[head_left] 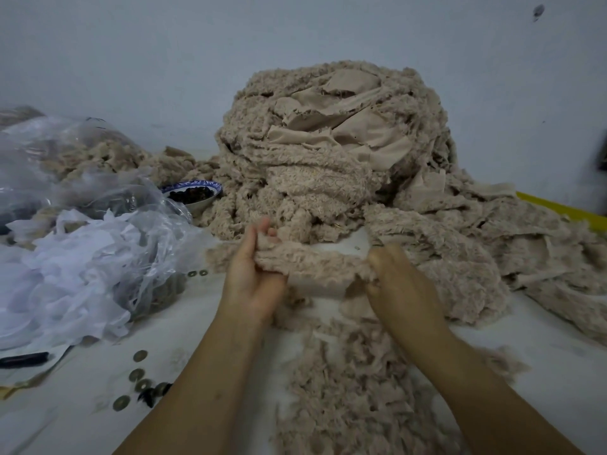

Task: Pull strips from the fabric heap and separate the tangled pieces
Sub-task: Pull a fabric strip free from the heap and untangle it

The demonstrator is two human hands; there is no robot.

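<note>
Dim, flat, bluish light with soft shadows; wide-angle bending at the edges, slight softness throughout, no glare.

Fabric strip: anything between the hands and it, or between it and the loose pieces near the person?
Nothing visible. Left hand and right hand both hold the fabric strip; loose pieces lie just nearer the person.

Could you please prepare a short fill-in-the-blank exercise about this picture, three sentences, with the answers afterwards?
The left hand and right hand grip one fuzzy strip stretched ____ them.
The bowl beside the fabric heap has a white and ____ rim.
The coins lie on the person's ____ side.
Answers: between; blue; left.
</note>
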